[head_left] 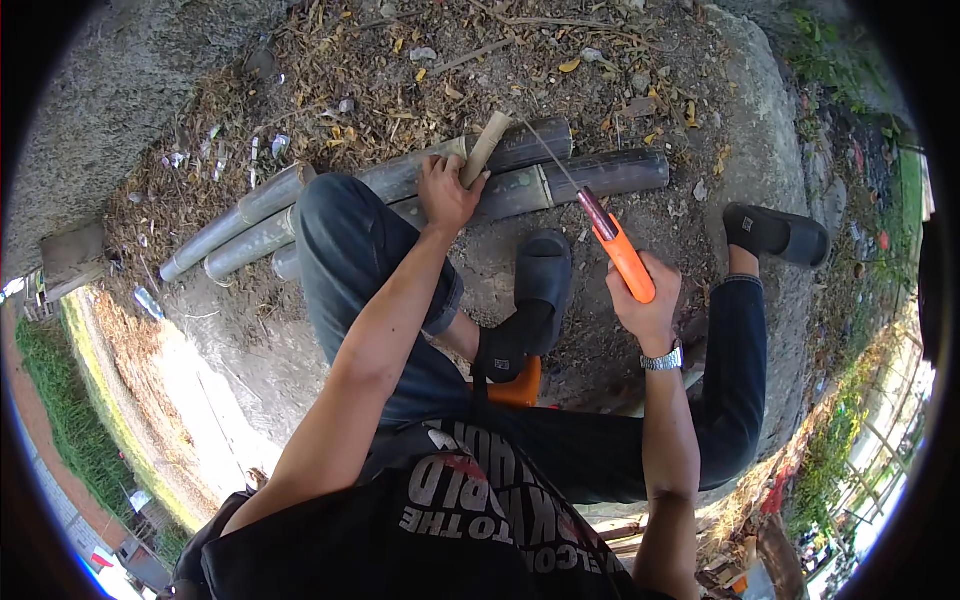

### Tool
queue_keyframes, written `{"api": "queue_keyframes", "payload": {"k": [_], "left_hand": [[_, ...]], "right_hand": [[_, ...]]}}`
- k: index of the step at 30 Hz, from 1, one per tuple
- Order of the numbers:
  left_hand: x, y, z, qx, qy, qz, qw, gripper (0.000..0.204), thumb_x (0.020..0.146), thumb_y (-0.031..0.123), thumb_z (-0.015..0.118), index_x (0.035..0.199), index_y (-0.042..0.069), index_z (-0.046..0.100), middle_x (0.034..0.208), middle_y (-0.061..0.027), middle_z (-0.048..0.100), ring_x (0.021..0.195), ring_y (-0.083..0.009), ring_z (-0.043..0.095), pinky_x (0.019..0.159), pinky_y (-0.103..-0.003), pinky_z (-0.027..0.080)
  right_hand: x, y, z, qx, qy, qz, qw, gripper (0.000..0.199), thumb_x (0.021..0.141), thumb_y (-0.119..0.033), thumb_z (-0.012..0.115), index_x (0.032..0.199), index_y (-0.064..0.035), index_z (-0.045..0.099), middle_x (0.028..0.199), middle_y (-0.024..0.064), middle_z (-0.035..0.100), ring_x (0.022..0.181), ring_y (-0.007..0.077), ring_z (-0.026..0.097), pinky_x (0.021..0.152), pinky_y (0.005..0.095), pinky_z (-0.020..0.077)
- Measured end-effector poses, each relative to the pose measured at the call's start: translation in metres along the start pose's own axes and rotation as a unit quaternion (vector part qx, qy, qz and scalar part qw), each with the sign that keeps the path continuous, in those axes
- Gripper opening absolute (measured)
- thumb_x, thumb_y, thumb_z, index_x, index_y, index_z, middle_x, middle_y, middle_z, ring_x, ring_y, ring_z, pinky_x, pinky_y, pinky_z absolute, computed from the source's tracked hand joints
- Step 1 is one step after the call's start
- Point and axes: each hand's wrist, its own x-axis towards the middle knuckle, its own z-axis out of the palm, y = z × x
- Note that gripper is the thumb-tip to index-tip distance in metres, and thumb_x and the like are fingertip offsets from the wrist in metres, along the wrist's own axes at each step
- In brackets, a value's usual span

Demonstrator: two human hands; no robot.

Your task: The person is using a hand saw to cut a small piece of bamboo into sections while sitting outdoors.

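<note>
The left hand [445, 190] wraps its fingers [432, 168] around a short pale bamboo piece [486, 146] standing tilted on grey bamboo poles [400, 185]. The right hand [648, 300] grips a saw's orange handle [625, 258], blade [548, 148] nearby.

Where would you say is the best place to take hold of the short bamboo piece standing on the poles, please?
Probably around its lower half, as the left hand does now. The short bamboo piece leans with its cut top end up and away from the person, foot resting on the bamboo poles. Coming from the person's side with the fingers wrapped low keeps them clear of the blade of the orange-handled knife in the right hand.
</note>
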Motion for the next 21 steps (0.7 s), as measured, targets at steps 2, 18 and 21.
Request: {"api": "queue_keyframes", "payload": {"k": [2,18,21], "left_hand": [[-0.008,0.004,0.003,-0.013,0.006,0.010,1.000,0.033,0.081,0.031,0.082,0.090,0.005,0.064,0.095,-0.0152,0.068,0.102,-0.0382,0.059,0.088,-0.049,0.050],[-0.011,-0.006,0.016,-0.028,-0.082,-0.001,0.996,0.034,0.091,0.036,0.072,0.092,0.005,0.059,0.093,-0.0174,0.070,0.101,-0.0370,0.065,0.084,-0.046,0.055],[-0.011,-0.009,0.022,-0.013,-0.088,-0.026,0.996,0.037,0.092,0.039,0.071,0.093,0.005,0.059,0.088,-0.0182,0.071,0.094,-0.0367,0.070,0.076,-0.046,0.059]], "right_hand": [[-0.001,0.008,0.008,-0.003,-0.007,-0.016,1.000,0.019,0.075,-0.009,0.078,0.072,-0.0045,0.059,0.060,0.0096,0.055,0.047,0.0276,0.055,0.049,0.0363,0.0426],[0.012,0.033,0.024,-0.009,-0.089,0.004,0.996,0.019,0.072,-0.002,0.076,0.068,-0.0035,0.058,0.058,0.0083,0.054,0.046,0.0236,0.054,0.049,0.0334,0.0409],[0.021,0.037,0.027,-0.019,-0.102,-0.006,0.995,0.017,0.071,-0.002,0.076,0.068,-0.0031,0.059,0.059,0.0080,0.055,0.046,0.0231,0.054,0.049,0.0330,0.0409]]}}
